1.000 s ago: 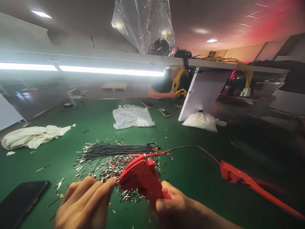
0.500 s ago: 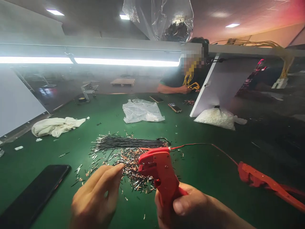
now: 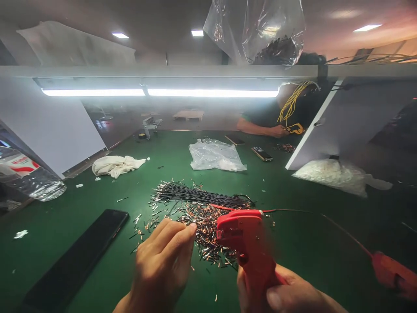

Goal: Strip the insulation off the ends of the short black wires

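Observation:
My right hand [image 3: 293,289] is wrapped round the handle of a red wire stripper [image 3: 249,237], its head turned to the left. Thumb and fingers of my left hand [image 3: 166,256] meet in a pinch just left of the stripper's jaws; whatever they hold, if anything, is too small to make out. Under and behind the tool lies a heap of cut wire ends [image 3: 208,226], black scraps mixed with copper-coloured ones. A bundle of black wires [image 3: 198,194] rests just beyond, its stripped ends pointing left.
A black phone [image 3: 78,256] lies at left, near a water bottle [image 3: 32,178] and a white cloth [image 3: 117,165]. Farther back are a clear plastic bag [image 3: 216,155], a smaller phone [image 3: 261,154] and a filled bag [image 3: 329,174]. Another person's hand [image 3: 278,131] holds a yellow tool across the table.
The view has turned left, so everything sits farther right and the bottle shows. My left fingertips look closer together. The stripper stays in my right hand.

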A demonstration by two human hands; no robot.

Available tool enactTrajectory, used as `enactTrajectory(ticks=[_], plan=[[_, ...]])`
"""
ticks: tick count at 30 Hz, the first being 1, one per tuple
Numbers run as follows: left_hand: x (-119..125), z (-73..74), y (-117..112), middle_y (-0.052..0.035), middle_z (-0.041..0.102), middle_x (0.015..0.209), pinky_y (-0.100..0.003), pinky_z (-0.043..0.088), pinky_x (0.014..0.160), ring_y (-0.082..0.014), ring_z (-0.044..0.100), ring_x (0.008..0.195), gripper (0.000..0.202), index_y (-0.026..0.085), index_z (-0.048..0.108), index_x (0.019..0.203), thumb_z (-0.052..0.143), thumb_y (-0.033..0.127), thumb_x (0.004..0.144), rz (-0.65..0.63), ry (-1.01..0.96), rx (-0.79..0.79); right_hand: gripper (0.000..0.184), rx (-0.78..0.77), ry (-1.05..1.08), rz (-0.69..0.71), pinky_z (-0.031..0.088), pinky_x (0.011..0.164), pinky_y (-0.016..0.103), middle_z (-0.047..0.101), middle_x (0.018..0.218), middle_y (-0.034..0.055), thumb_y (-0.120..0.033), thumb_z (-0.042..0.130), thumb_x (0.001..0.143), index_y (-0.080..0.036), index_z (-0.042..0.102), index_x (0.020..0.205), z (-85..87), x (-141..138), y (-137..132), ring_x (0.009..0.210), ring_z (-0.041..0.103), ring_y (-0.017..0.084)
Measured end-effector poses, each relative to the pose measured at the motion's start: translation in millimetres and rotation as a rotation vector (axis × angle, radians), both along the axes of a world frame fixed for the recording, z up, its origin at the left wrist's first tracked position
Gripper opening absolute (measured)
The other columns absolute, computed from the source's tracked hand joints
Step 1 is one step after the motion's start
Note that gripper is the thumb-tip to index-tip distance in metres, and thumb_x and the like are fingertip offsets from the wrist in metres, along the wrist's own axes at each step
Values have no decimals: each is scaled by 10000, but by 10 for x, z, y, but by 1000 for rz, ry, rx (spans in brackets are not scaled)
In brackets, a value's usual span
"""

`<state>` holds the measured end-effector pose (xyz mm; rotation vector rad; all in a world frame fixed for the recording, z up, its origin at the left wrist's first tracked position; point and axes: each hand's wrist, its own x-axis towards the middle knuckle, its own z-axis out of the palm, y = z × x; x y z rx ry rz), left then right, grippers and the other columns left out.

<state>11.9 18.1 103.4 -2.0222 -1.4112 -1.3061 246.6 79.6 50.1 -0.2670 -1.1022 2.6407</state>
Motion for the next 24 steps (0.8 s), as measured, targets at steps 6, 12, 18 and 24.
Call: enactTrajectory(ticks=[6, 12, 18, 24], plan=[[-1, -21, -6, -8, 647, 720, -226, 452, 566, -104, 530, 627, 223, 153, 631, 944, 614, -26, 813, 14, 40, 2, 346, -55, 5, -61, 367, 631, 240, 533, 685, 25, -358, 727, 721, -85, 639, 915, 47, 9, -18, 613, 475, 122], [-19, -61, -42, -18, 661, 745, -238, 470, 637, -105, 538, 659, 251, 127, 646, 980, 634, -45, 796, 46, 91, 25, 341, -108, 65, -94, 398, 591, 247, 557, 669, 52, -356, 674, 725, -69, 634, 906, -38, -6, -47, 601, 534, 145], [-7, -92, -47, -24, 659, 744, -222, 444, 606, -101, 539, 657, 226, 104, 650, 966, 650, -41, 792, 42, 130, 48, 332, -43, 11, -91, 445, 672, 301, 620, 758, 80, -361, 679, 775, -95, 614, 963, -18, -56, -32, 682, 593, 172], [65, -125, -67, -25, 666, 767, -224, 421, 585, -109, 543, 654, 198, 112, 656, 951, 635, -19, 805, 40, 207, 13, 333, 259, -187, -390, 443, 716, 345, 645, 905, 85, -366, 690, 797, -154, 614, 1043, 115, -112, 33, 797, 598, 210]])
